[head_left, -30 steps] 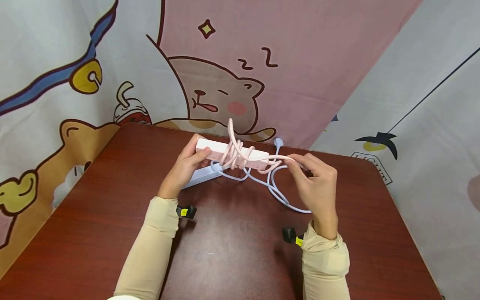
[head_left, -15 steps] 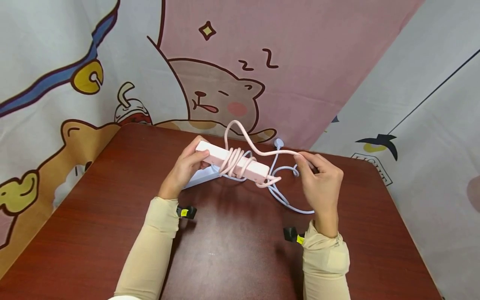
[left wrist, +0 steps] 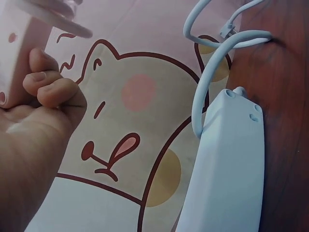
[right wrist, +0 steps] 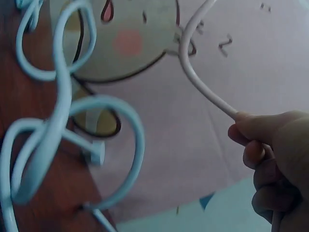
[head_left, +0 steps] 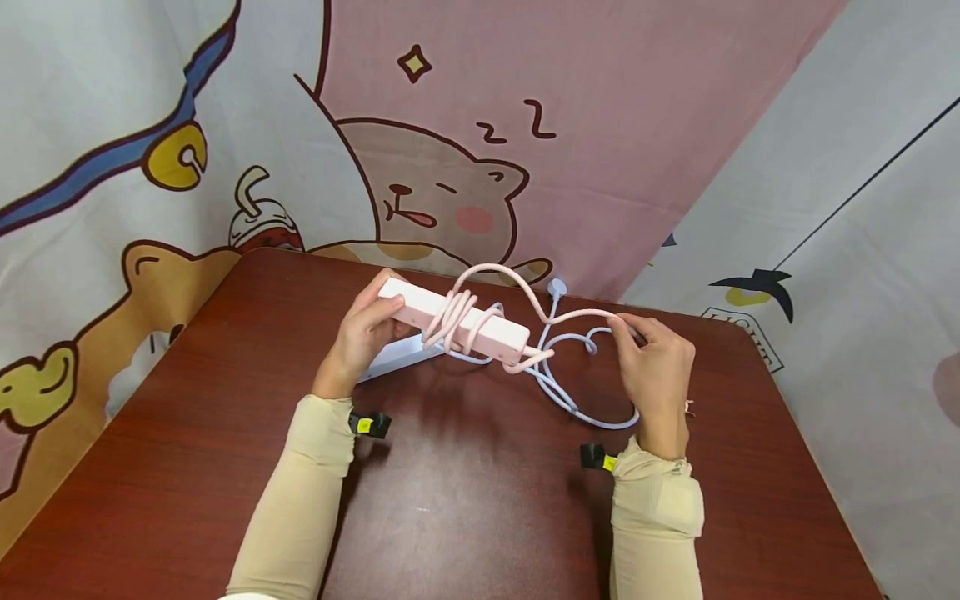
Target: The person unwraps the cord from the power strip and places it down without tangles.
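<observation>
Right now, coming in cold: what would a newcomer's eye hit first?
The pink strip, held up by its end in the left hand, its pink cord wound round the middle and arching over to the right hand. Behind, a big sleeping cartoon bear on the backdrop. Beyond the hands, a pale blue strip lies on the table.

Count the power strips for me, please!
2. The pink power strip is held up in the left hand; the pale blue power strip lies on the table. I see no others.
</observation>
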Tool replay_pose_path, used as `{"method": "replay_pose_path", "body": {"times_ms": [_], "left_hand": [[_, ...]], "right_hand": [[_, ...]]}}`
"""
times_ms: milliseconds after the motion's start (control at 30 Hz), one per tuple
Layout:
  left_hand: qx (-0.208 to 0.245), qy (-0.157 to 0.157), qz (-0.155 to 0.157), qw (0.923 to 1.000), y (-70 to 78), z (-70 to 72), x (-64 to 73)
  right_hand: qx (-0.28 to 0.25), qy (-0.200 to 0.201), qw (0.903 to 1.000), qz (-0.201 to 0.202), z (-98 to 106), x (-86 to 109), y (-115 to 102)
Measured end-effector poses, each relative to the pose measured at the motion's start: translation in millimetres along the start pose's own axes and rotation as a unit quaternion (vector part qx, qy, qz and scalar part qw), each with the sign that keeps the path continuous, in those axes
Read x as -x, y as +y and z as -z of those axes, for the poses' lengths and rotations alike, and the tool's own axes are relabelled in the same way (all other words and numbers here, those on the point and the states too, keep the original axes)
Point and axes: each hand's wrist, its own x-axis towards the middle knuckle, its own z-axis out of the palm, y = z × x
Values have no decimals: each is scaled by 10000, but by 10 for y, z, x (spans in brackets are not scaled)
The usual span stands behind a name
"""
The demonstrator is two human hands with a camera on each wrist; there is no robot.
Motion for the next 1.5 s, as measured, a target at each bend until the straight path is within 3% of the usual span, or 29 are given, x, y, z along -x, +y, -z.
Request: {"method": "replay_pose_path", "body": {"times_ms": [333, 600, 800, 967, 1167, 1333, 1400, 1500], "left_hand": [[347, 577, -506, 9964, -13, 19, -14], [365, 978, -983, 9897, -36, 30, -49], [346, 1138, -1005, 9878, -35, 27, -50], [230, 1207, -921, 9881, -47, 31, -60], [161, 1279, -873, 9878, -44, 30, -59], [139, 1264, -849, 9883, -35, 21, -59], [152, 1251, -826, 9886, -38, 16, -62], [217, 1241, -797, 9888, -43, 9, -69]], "right_hand": [[453, -1078, 9930, -177, 9, 83, 295], [403, -2221, 9742, -56, -11, 142, 428], [242, -2519, 9674, -19, -41, 170, 486], [303, -2718, 9613, -327, -89, 201, 554], [517, -3224, 9433, -591, -127, 212, 589], [655, -3692, 9234, -822, -102, 162, 455], [529, -3595, 9287, -745, -114, 139, 333], [105, -2981, 9537, -391, -189, 108, 72]]}}
